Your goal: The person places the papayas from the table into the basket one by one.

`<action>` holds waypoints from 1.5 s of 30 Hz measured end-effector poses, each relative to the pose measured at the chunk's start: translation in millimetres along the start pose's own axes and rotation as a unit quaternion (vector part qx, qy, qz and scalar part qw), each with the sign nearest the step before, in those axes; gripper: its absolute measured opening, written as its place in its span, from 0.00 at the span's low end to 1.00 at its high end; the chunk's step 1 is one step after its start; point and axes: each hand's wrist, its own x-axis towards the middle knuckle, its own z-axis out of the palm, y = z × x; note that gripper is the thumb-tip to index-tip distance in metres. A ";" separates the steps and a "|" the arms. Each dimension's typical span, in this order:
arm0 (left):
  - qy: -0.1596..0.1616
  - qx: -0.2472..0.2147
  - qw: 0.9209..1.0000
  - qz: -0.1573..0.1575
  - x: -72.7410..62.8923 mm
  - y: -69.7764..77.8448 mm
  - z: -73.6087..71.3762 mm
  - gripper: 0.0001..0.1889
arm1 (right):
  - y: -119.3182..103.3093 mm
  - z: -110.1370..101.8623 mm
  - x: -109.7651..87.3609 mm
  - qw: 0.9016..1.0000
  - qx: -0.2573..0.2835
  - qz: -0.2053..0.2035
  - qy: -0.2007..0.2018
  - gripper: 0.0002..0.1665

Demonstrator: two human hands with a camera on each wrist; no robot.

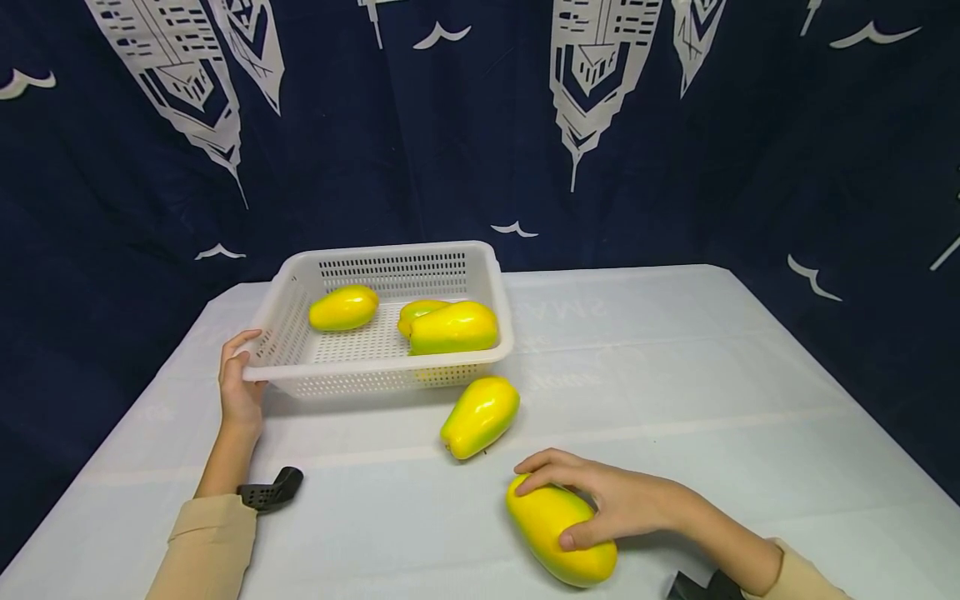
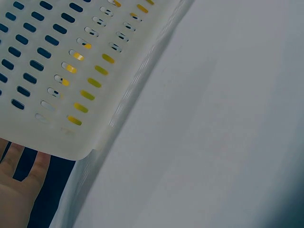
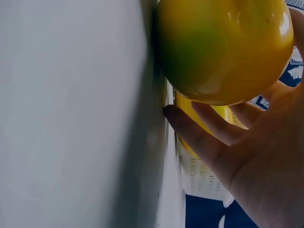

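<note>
A white perforated plastic basket [image 1: 375, 364] stands on the table toward the back left, holding a yellow papaya [image 1: 343, 308] on its left and two overlapping ones, the front papaya [image 1: 454, 327] hiding part of the rear one, on its right. My left hand [image 1: 242, 392] grips the basket's near left corner; part of its fingers is hidden by the basket in the left wrist view. At the front right, my right hand [image 1: 626, 496] grips a large yellow-green papaya [image 1: 551, 529] from above, thumb on the near side and fingers over the far side. The right wrist view shows its rounded end close up.
Another papaya [image 1: 480, 417] lies on the white-covered table [image 1: 712, 400] between the basket and my right hand. A dark blue curtain [image 1: 450, 150] with white printed shapes hangs behind the table. Black wrist devices [image 1: 272, 490] are worn on both arms.
</note>
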 end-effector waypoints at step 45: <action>-0.003 -0.011 1.000 -0.004 -0.8 1.6 -0.1 0.17 | 2.1 -4.9 -1.5 1.000 0.023 0.007 0.005 0.36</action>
